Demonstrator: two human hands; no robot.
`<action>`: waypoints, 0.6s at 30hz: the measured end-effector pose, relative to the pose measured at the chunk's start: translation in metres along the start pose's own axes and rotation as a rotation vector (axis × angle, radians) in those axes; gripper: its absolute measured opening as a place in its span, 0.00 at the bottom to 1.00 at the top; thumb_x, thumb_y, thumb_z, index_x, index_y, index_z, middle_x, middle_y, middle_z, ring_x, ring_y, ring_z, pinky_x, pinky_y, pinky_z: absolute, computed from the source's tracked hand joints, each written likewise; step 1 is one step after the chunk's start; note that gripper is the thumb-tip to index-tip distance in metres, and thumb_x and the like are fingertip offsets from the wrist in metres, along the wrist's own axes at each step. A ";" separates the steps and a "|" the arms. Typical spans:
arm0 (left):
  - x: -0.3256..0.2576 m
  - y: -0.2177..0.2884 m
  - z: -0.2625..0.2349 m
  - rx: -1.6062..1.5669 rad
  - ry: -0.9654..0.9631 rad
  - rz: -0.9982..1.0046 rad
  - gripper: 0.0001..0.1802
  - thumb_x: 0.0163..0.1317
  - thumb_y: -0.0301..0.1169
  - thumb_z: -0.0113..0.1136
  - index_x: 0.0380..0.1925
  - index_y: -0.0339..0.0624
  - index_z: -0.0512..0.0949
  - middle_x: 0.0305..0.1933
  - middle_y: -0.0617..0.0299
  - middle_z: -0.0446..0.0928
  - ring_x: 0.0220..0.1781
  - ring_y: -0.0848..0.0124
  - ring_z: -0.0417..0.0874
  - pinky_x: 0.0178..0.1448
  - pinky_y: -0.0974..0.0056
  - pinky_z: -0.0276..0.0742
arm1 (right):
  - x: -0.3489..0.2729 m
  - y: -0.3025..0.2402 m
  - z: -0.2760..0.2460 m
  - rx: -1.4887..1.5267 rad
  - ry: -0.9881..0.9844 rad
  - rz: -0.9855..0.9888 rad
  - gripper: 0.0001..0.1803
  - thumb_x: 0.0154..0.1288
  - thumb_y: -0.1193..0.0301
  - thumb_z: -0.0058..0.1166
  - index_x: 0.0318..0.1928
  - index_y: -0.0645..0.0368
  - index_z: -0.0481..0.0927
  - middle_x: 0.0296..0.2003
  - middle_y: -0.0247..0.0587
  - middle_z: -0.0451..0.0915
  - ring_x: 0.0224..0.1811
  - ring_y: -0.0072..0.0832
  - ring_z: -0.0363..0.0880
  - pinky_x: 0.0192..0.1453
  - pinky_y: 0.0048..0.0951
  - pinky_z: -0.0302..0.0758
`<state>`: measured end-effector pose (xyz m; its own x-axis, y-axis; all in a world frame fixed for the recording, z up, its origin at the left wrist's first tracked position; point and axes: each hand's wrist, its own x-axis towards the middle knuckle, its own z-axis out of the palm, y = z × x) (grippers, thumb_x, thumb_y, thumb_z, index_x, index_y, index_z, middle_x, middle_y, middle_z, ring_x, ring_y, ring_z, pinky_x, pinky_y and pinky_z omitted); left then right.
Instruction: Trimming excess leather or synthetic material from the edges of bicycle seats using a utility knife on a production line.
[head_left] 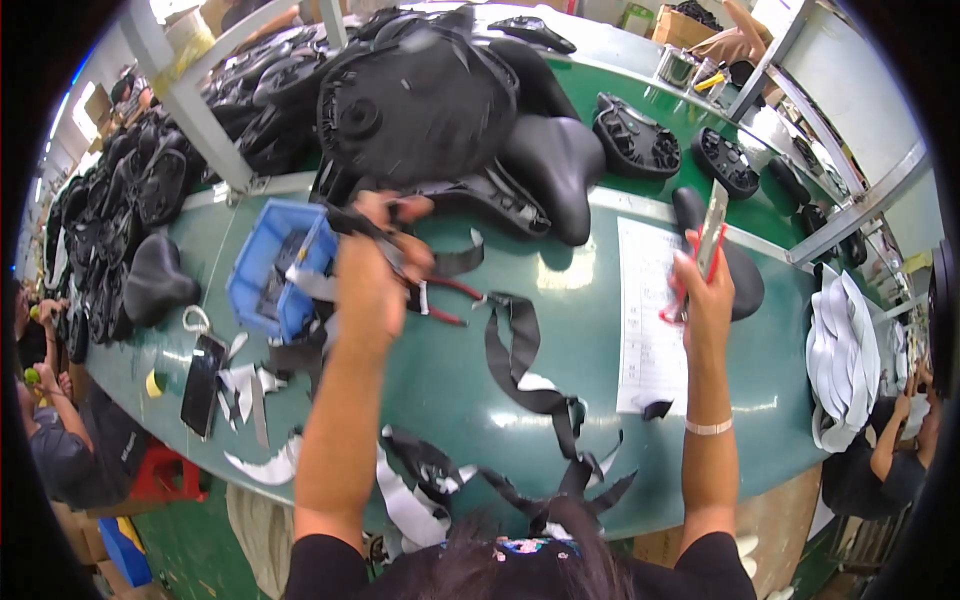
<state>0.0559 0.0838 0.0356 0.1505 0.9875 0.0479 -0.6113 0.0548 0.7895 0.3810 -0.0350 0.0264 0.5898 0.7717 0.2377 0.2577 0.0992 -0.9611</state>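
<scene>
My left hand (388, 250), beside a blue bin (240, 285), has its fingers closed round something black and blurred that I cannot make out. Red-handled pliers (455, 290) lie just right of that hand. To the right, above a printed sheet (640, 350), my right hand (706, 285) grips a long tool (714, 225) with a silver body and red handle parts, its tip pointing up and away; its exact kind is unclear. Black fabric strips (525, 395) with white backing curl across the green table between my forearms.
Black bicycle saddles (560, 170) and a large blurred saddle base (420, 110) crowd the far side. A phone (203, 385) and white scraps (245, 390) lie left. White curved sheets (842, 360) are stacked right. Metal posts (185, 100) rise beyond the table; other people sit at both sides.
</scene>
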 end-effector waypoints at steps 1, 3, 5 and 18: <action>-0.008 -0.013 0.019 0.188 -0.226 -0.091 0.10 0.68 0.34 0.48 0.38 0.38 0.71 0.37 0.55 0.78 0.20 0.73 0.76 0.23 0.71 0.69 | 0.033 0.017 0.006 0.090 0.040 -0.003 0.24 0.58 0.73 0.58 0.56 0.63 0.71 0.36 0.32 0.76 0.29 0.18 0.74 0.35 0.22 0.73; -0.036 -0.036 0.036 0.957 -0.908 0.078 0.17 0.58 0.37 0.61 0.45 0.40 0.76 0.50 0.53 0.77 0.41 0.62 0.81 0.45 0.63 0.76 | 0.089 0.043 0.028 0.210 0.092 0.074 0.25 0.57 0.72 0.59 0.57 0.62 0.71 0.40 0.34 0.76 0.31 0.20 0.75 0.37 0.24 0.75; -0.054 -0.047 0.036 0.959 -1.490 -0.261 0.29 0.54 0.40 0.68 0.53 0.42 0.72 0.59 0.54 0.72 0.62 0.58 0.72 0.63 0.62 0.68 | 0.143 0.074 0.039 0.209 0.073 0.131 0.24 0.56 0.71 0.61 0.54 0.60 0.73 0.38 0.33 0.77 0.30 0.22 0.75 0.37 0.26 0.76; -0.044 -0.106 0.005 0.399 -0.581 -0.302 0.10 0.69 0.33 0.52 0.39 0.36 0.74 0.35 0.63 0.75 0.34 0.79 0.77 0.37 0.73 0.75 | 0.100 0.023 0.010 0.274 0.020 0.203 0.11 0.57 0.69 0.58 0.39 0.56 0.74 0.27 0.31 0.73 0.23 0.22 0.74 0.29 0.26 0.76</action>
<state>0.1177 0.0334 -0.0469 0.7182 0.6955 0.0219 -0.1686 0.1434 0.9752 0.4384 0.0511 0.0263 0.6237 0.7808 0.0373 -0.0805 0.1117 -0.9905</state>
